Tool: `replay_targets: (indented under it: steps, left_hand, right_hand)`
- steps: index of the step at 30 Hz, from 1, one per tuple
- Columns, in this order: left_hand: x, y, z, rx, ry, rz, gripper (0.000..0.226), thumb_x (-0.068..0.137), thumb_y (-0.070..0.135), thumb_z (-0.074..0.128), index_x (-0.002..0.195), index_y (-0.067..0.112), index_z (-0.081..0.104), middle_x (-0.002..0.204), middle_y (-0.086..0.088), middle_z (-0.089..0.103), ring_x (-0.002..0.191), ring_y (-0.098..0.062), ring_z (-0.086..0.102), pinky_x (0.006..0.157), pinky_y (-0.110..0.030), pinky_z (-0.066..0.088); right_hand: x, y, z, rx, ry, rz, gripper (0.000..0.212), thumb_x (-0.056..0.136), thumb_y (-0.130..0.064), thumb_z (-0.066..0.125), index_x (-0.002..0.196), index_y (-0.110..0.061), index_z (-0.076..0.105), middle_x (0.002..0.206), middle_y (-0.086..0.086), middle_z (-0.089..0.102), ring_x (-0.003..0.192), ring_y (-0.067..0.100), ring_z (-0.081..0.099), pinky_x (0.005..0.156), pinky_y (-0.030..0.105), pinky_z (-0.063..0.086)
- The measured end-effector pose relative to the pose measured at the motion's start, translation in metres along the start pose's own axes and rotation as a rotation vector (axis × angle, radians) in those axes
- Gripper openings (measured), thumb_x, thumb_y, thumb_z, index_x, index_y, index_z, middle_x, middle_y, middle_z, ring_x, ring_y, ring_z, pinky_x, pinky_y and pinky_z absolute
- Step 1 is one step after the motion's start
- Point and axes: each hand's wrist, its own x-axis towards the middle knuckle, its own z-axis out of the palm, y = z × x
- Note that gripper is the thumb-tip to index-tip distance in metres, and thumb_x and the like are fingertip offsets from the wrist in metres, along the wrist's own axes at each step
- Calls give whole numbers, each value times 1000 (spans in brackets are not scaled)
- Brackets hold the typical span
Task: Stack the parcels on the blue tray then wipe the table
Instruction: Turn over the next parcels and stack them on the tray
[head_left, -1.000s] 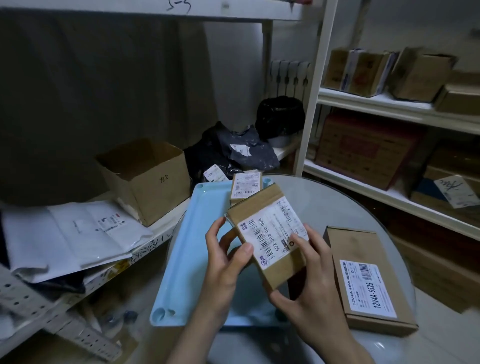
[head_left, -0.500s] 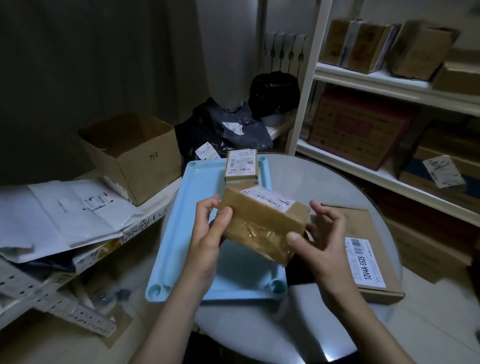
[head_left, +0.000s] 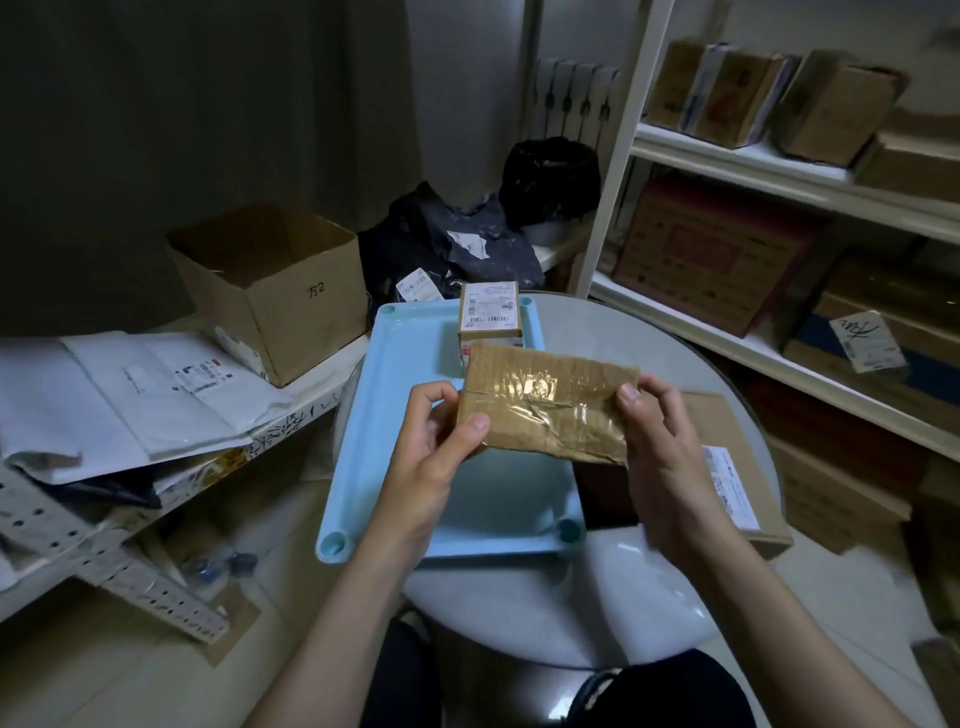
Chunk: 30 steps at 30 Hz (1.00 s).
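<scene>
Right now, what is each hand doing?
Left hand: holding the taped parcel by its left end.
Right hand: holding the same parcel's right end.

Both my bare forearms reach forward, wrists level. My left hand (head_left: 434, 452) pinches the left end of a flat, tape-wrapped brown cardboard parcel (head_left: 548, 402), thumb on top. My right hand (head_left: 662, 452) grips its right end, fingers curled.
</scene>
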Motion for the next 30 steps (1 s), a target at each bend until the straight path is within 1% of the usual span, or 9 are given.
replay_targets:
  steps: [3, 10, 13, 17, 21, 23, 25, 27, 30]
  left_hand:
    - [0, 0, -2, 13, -8, -6, 17, 76, 34, 69, 86, 36, 56, 97, -12, 58, 90, -21, 56, 79, -24, 50]
    - [-2, -1, 6, 29, 28, -20, 17, 82, 25, 66, 93, 28, 53, 91, 0, 68, 89, -16, 62, 76, -23, 53]
    - [-2, 0, 9, 63, -7, -1, 19, 77, 38, 69, 90, 34, 55, 94, 0, 65, 90, -14, 61, 80, -32, 54]
    - [2, -2, 11, 130, -74, 20, 23, 76, 43, 67, 96, 40, 55, 102, -2, 60, 92, -14, 57, 81, -35, 50]
    - [7, -5, 11, 232, -157, 20, 50, 72, 61, 72, 110, 42, 47, 111, 4, 57, 93, -10, 54, 77, -26, 46]
    - [10, -8, 11, 275, -171, 0, 59, 69, 69, 70, 117, 46, 44, 120, 3, 57, 97, -10, 55, 80, -24, 47]
    - [14, -8, 13, 288, -146, -10, 54, 74, 62, 67, 121, 53, 41, 128, 3, 56, 105, -10, 57, 87, -27, 48]
    - [19, -9, 16, 273, -92, -16, 44, 81, 52, 61, 121, 56, 43, 126, 5, 58, 109, -6, 59, 85, -20, 48]
    - [28, -10, 21, 262, -27, -52, 37, 84, 49, 56, 120, 54, 47, 111, 9, 66, 102, -2, 63, 79, -10, 46]
  right_hand:
    - [-1, 3, -3, -3, 7, 30, 78, 53, -56, 88, 115, -20, 58, 109, 6, 66, 93, 16, 64, 85, 31, 48]
    - [-7, 0, -11, -4, -9, 59, 38, 76, -39, 75, 109, -26, 60, 109, 3, 65, 85, 9, 66, 70, 22, 51]
    - [-6, -5, -15, -65, -2, 53, 46, 75, -48, 75, 112, -24, 62, 112, 6, 65, 88, 13, 66, 73, 31, 51]
    - [1, -10, -16, -73, 42, 36, 69, 69, -65, 73, 116, -17, 61, 106, 8, 71, 89, 17, 67, 75, 29, 55]
    - [9, -12, -25, -14, -37, 90, 50, 97, -52, 38, 121, -16, 64, 116, 7, 72, 105, 17, 68, 80, 26, 54]
    - [15, -11, -31, -44, -94, 103, 48, 101, -46, 36, 127, -18, 64, 128, 7, 67, 121, 22, 60, 94, 34, 49]
    - [18, -7, -35, -85, -106, 111, 46, 100, -43, 40, 128, -17, 64, 131, 10, 64, 127, 28, 55, 105, 44, 42]
    - [20, -2, -35, -82, -96, 136, 40, 98, -40, 44, 121, -18, 69, 123, 10, 69, 118, 24, 61, 102, 42, 45]
    - [18, 3, -36, -117, -55, 163, 34, 98, -39, 44, 108, -25, 73, 105, 2, 71, 96, 16, 63, 81, 33, 48]
